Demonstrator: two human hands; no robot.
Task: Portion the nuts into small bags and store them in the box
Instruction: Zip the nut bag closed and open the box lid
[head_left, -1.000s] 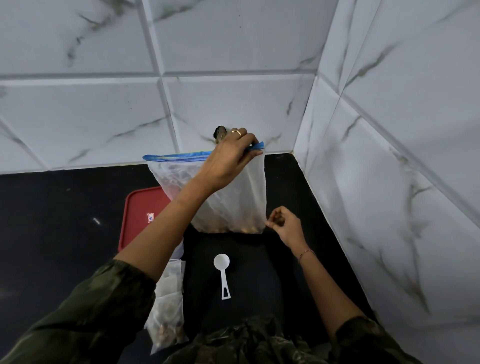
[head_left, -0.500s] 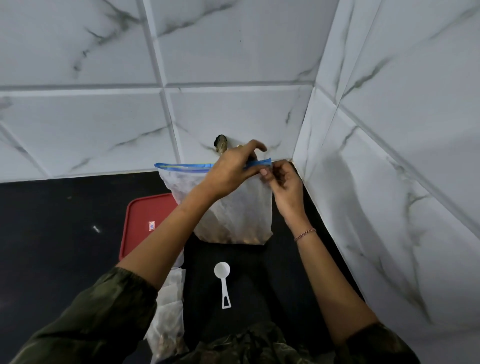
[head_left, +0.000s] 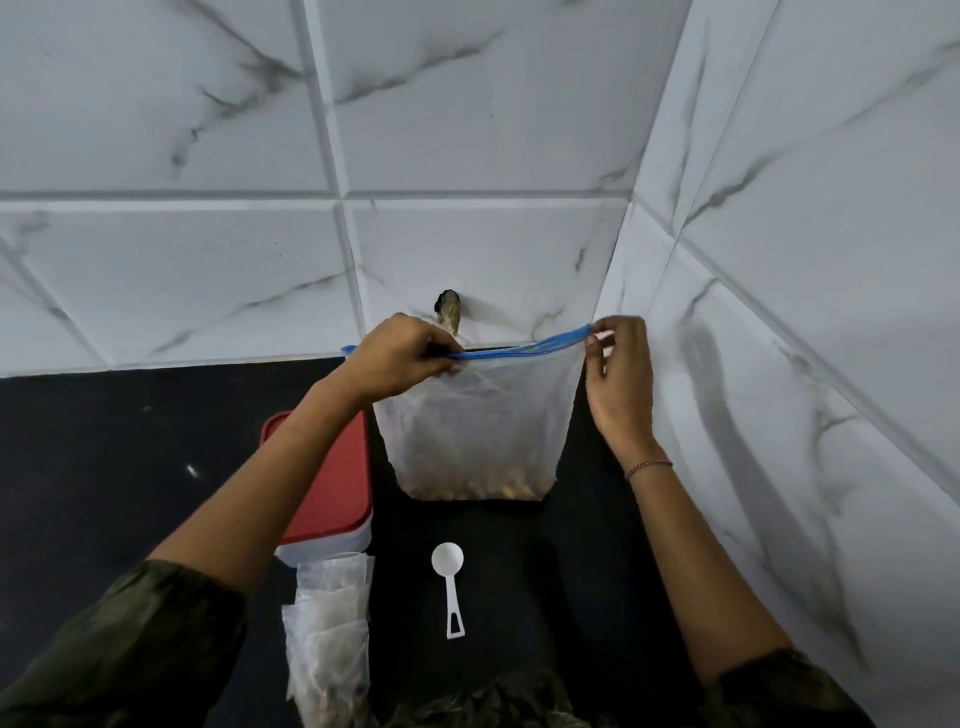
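Zip strip (head_left: 524, 349) of the nut bag (head_left: 472, 431) is pinched by left hand (head_left: 400, 358) and right hand (head_left: 621, 387) fingers (head_left: 601, 332), seemingly for opening; scoop (head_left: 451, 592) below needed next.

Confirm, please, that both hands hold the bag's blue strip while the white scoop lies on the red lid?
No: the head view shows the white scoop on the counter, beside the red lid; the left hand and right hand hold the blue strip.

Black bench (head_left: 104, 467) lies below the left hand (head_left: 400, 358). White marbled tiles (head_left: 467, 104) rise beyond it and beside the right hand (head_left: 621, 384). A small dark fitting (head_left: 448, 309) juts just beyond the left hand.
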